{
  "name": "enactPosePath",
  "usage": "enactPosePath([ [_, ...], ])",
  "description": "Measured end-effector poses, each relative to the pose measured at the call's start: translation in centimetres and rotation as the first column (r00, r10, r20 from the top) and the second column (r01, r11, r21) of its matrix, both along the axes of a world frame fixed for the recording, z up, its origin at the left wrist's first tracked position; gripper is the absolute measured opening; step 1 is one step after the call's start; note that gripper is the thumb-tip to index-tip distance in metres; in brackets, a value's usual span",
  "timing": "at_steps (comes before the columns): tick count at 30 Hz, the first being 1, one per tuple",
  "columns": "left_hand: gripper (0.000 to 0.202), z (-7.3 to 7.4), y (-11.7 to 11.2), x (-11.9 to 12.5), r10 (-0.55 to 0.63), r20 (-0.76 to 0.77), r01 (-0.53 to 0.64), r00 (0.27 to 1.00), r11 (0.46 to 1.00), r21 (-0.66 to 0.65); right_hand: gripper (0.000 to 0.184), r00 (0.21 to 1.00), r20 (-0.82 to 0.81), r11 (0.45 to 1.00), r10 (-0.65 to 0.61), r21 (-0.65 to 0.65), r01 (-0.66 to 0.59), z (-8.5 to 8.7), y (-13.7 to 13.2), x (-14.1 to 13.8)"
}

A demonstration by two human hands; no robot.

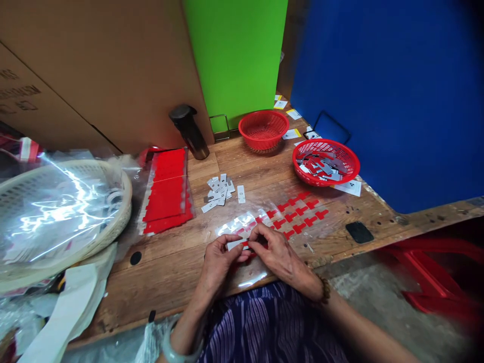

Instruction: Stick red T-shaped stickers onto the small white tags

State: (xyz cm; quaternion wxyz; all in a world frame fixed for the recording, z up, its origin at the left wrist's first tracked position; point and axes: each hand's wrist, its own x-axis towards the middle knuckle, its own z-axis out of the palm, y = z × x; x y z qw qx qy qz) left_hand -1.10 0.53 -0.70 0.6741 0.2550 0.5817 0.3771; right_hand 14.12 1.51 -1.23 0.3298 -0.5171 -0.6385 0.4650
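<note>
Between the fingers of my left hand [223,257] is a small white metal plate [235,244], gripped at its left part. My right hand [278,254] pinches at the plate's right end, where a bit of red sticker shows; its fingertips partly hide what they hold. Under both hands lies a clear sheet of red stickers [291,218], cut in rows of T-like shapes. Beyond the hands is a loose pile of similar white plates [217,191], with a single plate [241,194] lying just right of it.
Stacked red sticker sheets [166,186] lie at left, near a dark bottle [189,132]. A red basket [263,126] stands at the back; another red basket [351,161] holds plates. A large white basket [126,194] with plastic-wrapped contents is far left. Green and blue panels border the table.
</note>
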Motion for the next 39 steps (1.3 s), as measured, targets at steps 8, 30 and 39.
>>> enactPosePath([
  [8, 0.029, 0.5, 0.3, 0.4, 0.057, -0.164, -0.041, 0.985, 0.994, 0.097, 0.013, 0.995, -0.058, 0.996, -0.081, 0.025, 0.082, -0.2, -0.4, -0.6],
  [30, 0.021, -0.1, -0.2, 0.7, 0.067, -0.371, 0.049, 0.926, 0.954, 0.294, 0.008, 0.982, -0.17, 0.994, -0.076, -0.091, 0.061, 0.9, 0.3, -0.8],
  [39, 0.037, 0.0, 0.5, -0.3, 0.015, -0.098, -0.009, 0.995, 0.998, 0.068, 0.005, 0.985, -0.16, 0.99, -0.071, -0.13, 0.05, -0.6, 1.1, -0.3],
])
